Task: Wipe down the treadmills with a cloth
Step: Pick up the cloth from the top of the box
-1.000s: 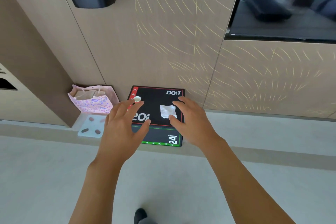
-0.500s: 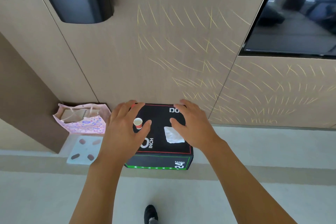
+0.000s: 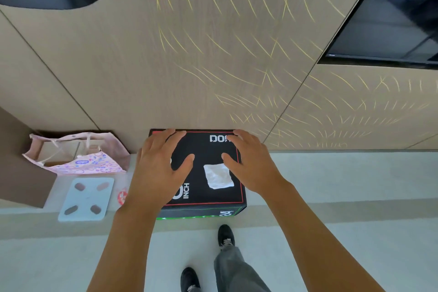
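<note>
Cloth [image 3: 218, 176] on the black box [image 3: 203, 149]: soft, light, crumpled; pinch its middle. Your left hand [image 3: 157, 168] and right hand [image 3: 253, 166] hover spread, empty.

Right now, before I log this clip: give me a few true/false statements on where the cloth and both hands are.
1. The white cloth lies on top of the black box. True.
2. The right hand is gripping the cloth. False: its fingers are spread open above the box, beside the cloth.
3. The left hand is open, over the left part of the box. True.
4. A pink bag stands right of the box. False: it stands to the left, against the wall.
5. A white scale lies on the floor in front of the bag. True.
</note>
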`<move>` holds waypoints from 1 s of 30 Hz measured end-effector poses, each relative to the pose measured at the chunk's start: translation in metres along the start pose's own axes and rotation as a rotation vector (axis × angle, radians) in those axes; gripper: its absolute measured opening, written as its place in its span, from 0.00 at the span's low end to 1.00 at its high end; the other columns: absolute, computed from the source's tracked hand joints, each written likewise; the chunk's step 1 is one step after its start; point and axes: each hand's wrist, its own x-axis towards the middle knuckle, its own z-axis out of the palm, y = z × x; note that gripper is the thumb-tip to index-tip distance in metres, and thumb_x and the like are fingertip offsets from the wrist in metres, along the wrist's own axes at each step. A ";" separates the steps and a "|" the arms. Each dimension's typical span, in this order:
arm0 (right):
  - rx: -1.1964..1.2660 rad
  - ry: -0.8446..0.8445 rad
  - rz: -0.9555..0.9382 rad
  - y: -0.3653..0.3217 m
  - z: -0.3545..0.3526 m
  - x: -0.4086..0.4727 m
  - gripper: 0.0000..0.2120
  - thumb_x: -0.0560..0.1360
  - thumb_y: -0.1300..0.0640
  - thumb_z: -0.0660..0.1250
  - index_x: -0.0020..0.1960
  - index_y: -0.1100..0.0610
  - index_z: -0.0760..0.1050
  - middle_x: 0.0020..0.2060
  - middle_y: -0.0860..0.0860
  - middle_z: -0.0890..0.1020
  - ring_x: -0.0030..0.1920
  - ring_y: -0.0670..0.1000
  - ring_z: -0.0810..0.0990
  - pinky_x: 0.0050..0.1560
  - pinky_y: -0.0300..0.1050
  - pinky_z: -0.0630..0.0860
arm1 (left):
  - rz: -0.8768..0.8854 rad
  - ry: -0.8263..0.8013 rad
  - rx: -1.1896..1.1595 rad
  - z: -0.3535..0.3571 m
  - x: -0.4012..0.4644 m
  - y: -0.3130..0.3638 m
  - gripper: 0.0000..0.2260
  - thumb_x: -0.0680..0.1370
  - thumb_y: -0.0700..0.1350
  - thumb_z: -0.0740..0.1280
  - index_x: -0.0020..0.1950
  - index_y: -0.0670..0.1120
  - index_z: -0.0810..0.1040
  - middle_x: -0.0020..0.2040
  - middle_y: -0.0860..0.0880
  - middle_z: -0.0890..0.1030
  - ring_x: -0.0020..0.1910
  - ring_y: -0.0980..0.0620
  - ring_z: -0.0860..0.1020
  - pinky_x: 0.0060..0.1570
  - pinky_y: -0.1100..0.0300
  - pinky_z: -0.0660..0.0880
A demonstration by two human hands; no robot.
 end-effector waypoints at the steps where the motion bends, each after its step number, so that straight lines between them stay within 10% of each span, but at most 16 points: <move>1: 0.006 -0.008 0.003 0.005 0.002 0.009 0.25 0.84 0.41 0.59 0.79 0.47 0.66 0.80 0.46 0.63 0.79 0.51 0.62 0.79 0.55 0.59 | 0.000 -0.005 -0.003 0.007 0.008 -0.003 0.28 0.78 0.63 0.62 0.75 0.53 0.75 0.73 0.51 0.75 0.73 0.44 0.71 0.73 0.41 0.69; 15: 0.090 -0.158 -0.027 0.115 0.085 0.172 0.26 0.84 0.41 0.60 0.79 0.49 0.66 0.80 0.48 0.64 0.80 0.51 0.61 0.79 0.55 0.60 | -0.117 -0.151 0.121 0.134 0.116 -0.052 0.26 0.79 0.58 0.66 0.75 0.51 0.74 0.75 0.49 0.74 0.74 0.44 0.71 0.72 0.38 0.72; 30: 0.048 -0.334 0.005 0.226 0.358 0.255 0.26 0.82 0.40 0.63 0.76 0.51 0.68 0.77 0.49 0.67 0.76 0.53 0.66 0.75 0.58 0.67 | -0.136 -0.466 0.180 0.359 0.120 -0.229 0.25 0.81 0.58 0.68 0.76 0.52 0.72 0.77 0.48 0.72 0.77 0.42 0.69 0.75 0.35 0.67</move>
